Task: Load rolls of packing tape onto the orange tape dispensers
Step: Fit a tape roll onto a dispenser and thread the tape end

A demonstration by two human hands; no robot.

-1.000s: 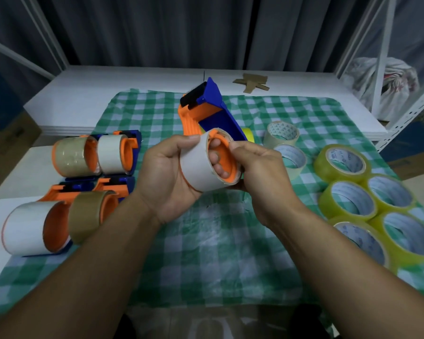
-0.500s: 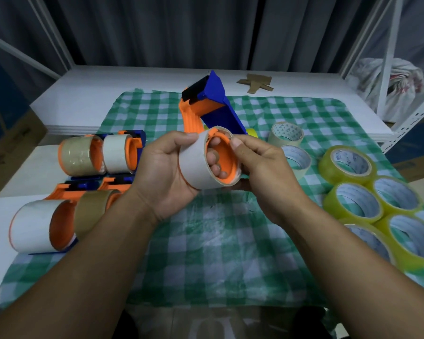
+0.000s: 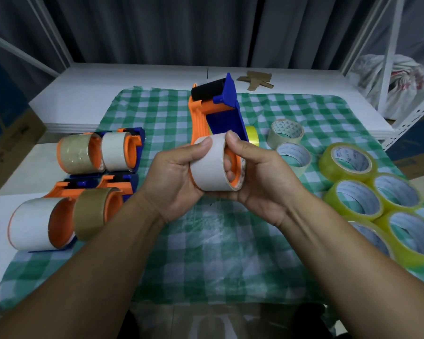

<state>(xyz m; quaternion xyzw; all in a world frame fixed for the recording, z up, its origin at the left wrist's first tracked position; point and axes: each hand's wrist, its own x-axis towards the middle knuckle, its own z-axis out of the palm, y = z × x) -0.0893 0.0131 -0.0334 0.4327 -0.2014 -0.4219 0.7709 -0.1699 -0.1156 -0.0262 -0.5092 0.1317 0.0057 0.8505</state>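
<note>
White tape roll [image 3: 209,165] sits right in the middle of the action, held up over the centre of the green checked cloth [image 3: 218,253], and both hands are clamped on it! Left hand [image 3: 171,174] wraps the roll's outer face from the left side, thumb pressed on top. Right hand [image 3: 262,174] closes in from the right, thumb up on the rim, and fingers show inside the orange hub, though whose they are I cannot tell for sure.

Here is the relation that counts: the roll's axis runs left to right, open face toward the right hand, while the orange dispenser [image 3: 220,118] stretches its long axis straight away from the hands toward the far edge of the cloth, black roller [image 3: 207,90] at the far tip. The roll looks seated on the hub, so the next job, I judge, is finding the tape's free end and leading it forward along that axis to the roller. The right hand is nearer the blue guide side.

Four loaded dispensers [image 3: 96,152] wait at the cloth's left edge; yellow rolls [image 3: 353,196] crowd the right edge
</note>
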